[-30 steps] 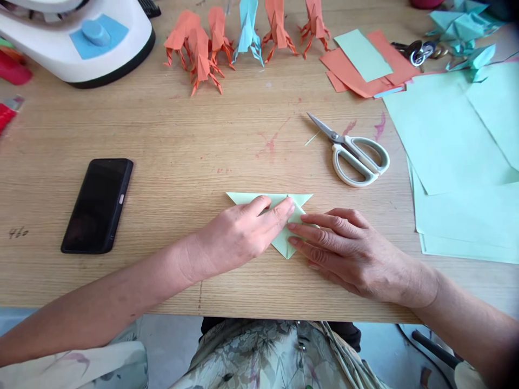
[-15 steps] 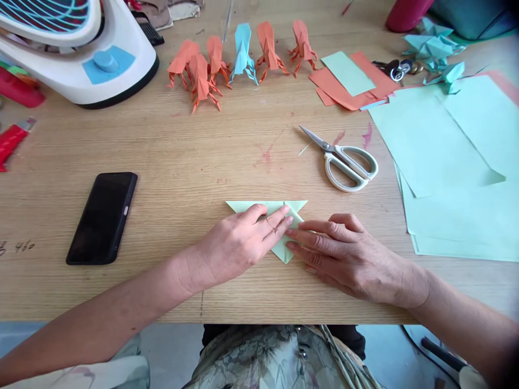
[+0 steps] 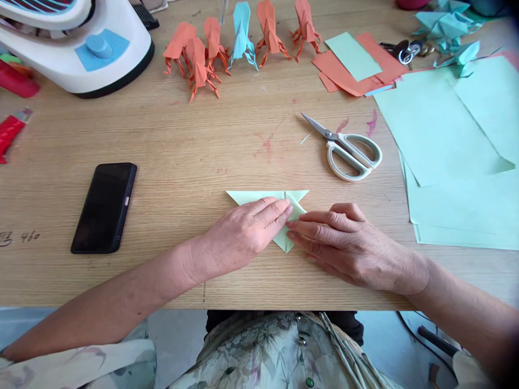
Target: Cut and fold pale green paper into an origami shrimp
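A pale green paper, folded into a triangle with a flap at its right, lies on the wooden table with its long edge away from me and its point towards me. My left hand rests over the paper's middle, fingers pressed together on it near the centre crease. My right hand holds the folded right side, fingertips on the flap and close to the left fingertips. Its thumb side is partly hidden. Both hands cover much of the lower paper.
Scissors lie beyond my right hand, a black phone to the left. Green sheets spread at the right. Several orange origami figures and a blue one stand at the back, near a white fan. Keys lie behind.
The view has tilted slightly, so the table things sit higher in the picture. My left fingers have drawn closer together on the paper; my right hand stays at the flap.
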